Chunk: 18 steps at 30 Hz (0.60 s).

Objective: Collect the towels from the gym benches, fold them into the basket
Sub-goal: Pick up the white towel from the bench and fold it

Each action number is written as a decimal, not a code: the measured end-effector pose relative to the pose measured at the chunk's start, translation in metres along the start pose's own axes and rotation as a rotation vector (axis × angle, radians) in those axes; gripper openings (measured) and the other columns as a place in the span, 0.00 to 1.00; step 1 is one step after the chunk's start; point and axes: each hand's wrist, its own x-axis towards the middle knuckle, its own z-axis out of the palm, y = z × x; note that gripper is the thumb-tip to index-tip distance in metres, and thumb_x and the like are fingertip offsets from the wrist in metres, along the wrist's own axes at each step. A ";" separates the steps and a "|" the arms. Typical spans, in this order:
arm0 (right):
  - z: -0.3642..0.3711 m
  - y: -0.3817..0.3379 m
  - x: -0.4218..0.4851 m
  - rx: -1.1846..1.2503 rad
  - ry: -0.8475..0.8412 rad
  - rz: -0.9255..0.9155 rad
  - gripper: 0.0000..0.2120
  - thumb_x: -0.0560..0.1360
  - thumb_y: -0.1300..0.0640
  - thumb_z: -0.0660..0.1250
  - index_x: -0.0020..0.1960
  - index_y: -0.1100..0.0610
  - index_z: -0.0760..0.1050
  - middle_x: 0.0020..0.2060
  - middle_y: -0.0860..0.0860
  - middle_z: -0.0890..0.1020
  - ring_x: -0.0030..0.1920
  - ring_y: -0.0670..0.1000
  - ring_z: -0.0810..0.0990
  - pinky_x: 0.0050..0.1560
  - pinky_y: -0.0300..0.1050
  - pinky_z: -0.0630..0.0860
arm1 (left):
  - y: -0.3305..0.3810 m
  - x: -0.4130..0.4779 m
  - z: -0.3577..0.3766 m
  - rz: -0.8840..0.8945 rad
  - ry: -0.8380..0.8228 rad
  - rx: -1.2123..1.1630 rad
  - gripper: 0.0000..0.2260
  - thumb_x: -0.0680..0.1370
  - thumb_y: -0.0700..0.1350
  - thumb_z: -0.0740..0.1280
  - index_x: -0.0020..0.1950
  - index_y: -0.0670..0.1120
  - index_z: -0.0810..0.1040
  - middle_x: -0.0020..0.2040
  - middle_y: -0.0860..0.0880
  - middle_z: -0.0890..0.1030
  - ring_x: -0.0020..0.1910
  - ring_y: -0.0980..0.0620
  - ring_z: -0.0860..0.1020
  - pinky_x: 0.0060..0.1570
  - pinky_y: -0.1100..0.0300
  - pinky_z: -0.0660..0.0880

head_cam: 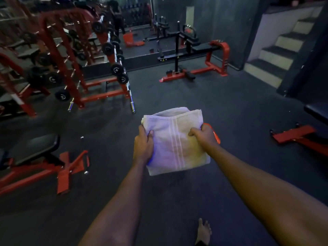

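Note:
A white folded towel (174, 141) with pale stripes is held out in front of me above the dark floor. My left hand (143, 145) grips its left edge, thumb on top. My right hand (204, 134) grips its right edge with curled fingers. A sliver of an orange-red basket (216, 134) shows just behind my right hand; most of it is hidden by the towel and the hand.
A black-padded bench on a red frame (40, 157) stands at the left. Another bench (316, 112) is at the right edge. Red weight racks (74, 68) fill the far left, a red machine (195, 55) stands ahead, stairs (276, 55) rise at the right. My bare foot (204, 231) is below.

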 end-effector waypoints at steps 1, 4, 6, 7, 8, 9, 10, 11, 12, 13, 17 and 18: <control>-0.003 -0.001 0.025 -0.006 -0.014 0.008 0.10 0.70 0.59 0.71 0.34 0.55 0.71 0.30 0.47 0.73 0.30 0.45 0.70 0.21 0.28 0.64 | 0.004 0.020 0.012 -0.016 -0.008 0.004 0.10 0.81 0.50 0.59 0.56 0.45 0.65 0.47 0.38 0.79 0.45 0.36 0.77 0.40 0.49 0.73; -0.014 -0.010 0.098 -0.021 -0.046 0.019 0.06 0.69 0.58 0.71 0.41 0.61 0.78 0.34 0.50 0.77 0.32 0.47 0.72 0.21 0.30 0.65 | 0.019 0.076 0.048 -0.048 0.003 0.019 0.09 0.81 0.50 0.59 0.55 0.45 0.65 0.47 0.38 0.79 0.45 0.36 0.77 0.39 0.50 0.71; -0.016 -0.016 0.153 -0.055 -0.072 0.036 0.10 0.69 0.56 0.71 0.46 0.62 0.79 0.39 0.53 0.80 0.34 0.46 0.74 0.27 0.36 0.68 | 0.025 0.118 0.073 -0.078 0.004 0.020 0.10 0.82 0.49 0.59 0.56 0.44 0.65 0.47 0.38 0.78 0.46 0.36 0.77 0.39 0.52 0.69; -0.015 -0.018 0.175 -0.069 -0.086 0.039 0.10 0.69 0.55 0.71 0.47 0.61 0.80 0.40 0.53 0.81 0.34 0.46 0.75 0.28 0.38 0.68 | 0.026 0.135 0.082 -0.095 0.004 0.018 0.10 0.82 0.49 0.59 0.56 0.44 0.65 0.48 0.37 0.79 0.46 0.36 0.77 0.39 0.52 0.69; -0.014 -0.020 0.197 -0.083 -0.105 0.042 0.10 0.69 0.55 0.71 0.47 0.60 0.80 0.40 0.53 0.81 0.34 0.46 0.75 0.29 0.39 0.68 | 0.025 0.151 0.091 -0.108 0.009 0.021 0.10 0.82 0.49 0.59 0.57 0.44 0.65 0.48 0.37 0.79 0.46 0.36 0.77 0.39 0.52 0.69; -0.011 -0.019 0.218 -0.088 -0.119 0.047 0.10 0.69 0.55 0.71 0.46 0.61 0.80 0.40 0.53 0.81 0.35 0.46 0.76 0.30 0.40 0.69 | 0.023 0.166 0.100 -0.124 0.011 0.014 0.11 0.82 0.50 0.58 0.58 0.44 0.65 0.49 0.37 0.79 0.47 0.36 0.77 0.40 0.52 0.71; -0.008 -0.019 0.237 -0.090 -0.125 0.054 0.11 0.68 0.55 0.72 0.46 0.61 0.80 0.41 0.55 0.82 0.36 0.48 0.77 0.32 0.42 0.71 | 0.020 0.181 0.108 -0.137 0.008 0.016 0.11 0.82 0.50 0.58 0.58 0.44 0.65 0.50 0.37 0.79 0.48 0.36 0.78 0.41 0.51 0.71; -0.002 -0.017 0.267 -0.090 -0.132 0.053 0.12 0.67 0.54 0.72 0.45 0.62 0.80 0.41 0.57 0.83 0.37 0.50 0.78 0.35 0.44 0.73 | 0.016 0.202 0.121 -0.153 0.008 0.018 0.11 0.82 0.50 0.58 0.58 0.44 0.65 0.50 0.38 0.79 0.48 0.36 0.78 0.42 0.51 0.72; 0.004 -0.015 0.289 -0.090 -0.137 0.058 0.13 0.65 0.54 0.72 0.44 0.63 0.80 0.42 0.59 0.83 0.38 0.52 0.79 0.37 0.47 0.75 | 0.011 0.218 0.131 -0.172 0.009 0.019 0.11 0.82 0.51 0.58 0.57 0.44 0.65 0.50 0.38 0.79 0.48 0.36 0.78 0.42 0.51 0.72; 0.012 -0.011 0.312 -0.096 -0.143 0.062 0.13 0.64 0.54 0.72 0.43 0.63 0.80 0.41 0.59 0.83 0.38 0.53 0.79 0.38 0.50 0.77 | 0.005 0.234 0.141 -0.187 0.015 0.025 0.10 0.82 0.51 0.58 0.56 0.44 0.65 0.49 0.38 0.79 0.47 0.36 0.78 0.42 0.51 0.72; 0.041 0.003 0.395 -0.130 -0.189 0.085 0.10 0.66 0.58 0.72 0.44 0.63 0.80 0.39 0.57 0.83 0.36 0.52 0.79 0.37 0.49 0.78 | -0.026 0.298 0.181 -0.254 0.022 0.042 0.11 0.82 0.50 0.58 0.57 0.43 0.65 0.49 0.36 0.78 0.47 0.35 0.78 0.41 0.51 0.72; 0.052 0.009 0.423 -0.155 -0.211 0.100 0.10 0.66 0.57 0.72 0.44 0.62 0.80 0.40 0.56 0.83 0.37 0.52 0.80 0.38 0.49 0.78 | -0.038 0.319 0.195 -0.294 0.016 0.060 0.11 0.82 0.50 0.58 0.56 0.43 0.65 0.49 0.35 0.78 0.47 0.34 0.77 0.41 0.50 0.72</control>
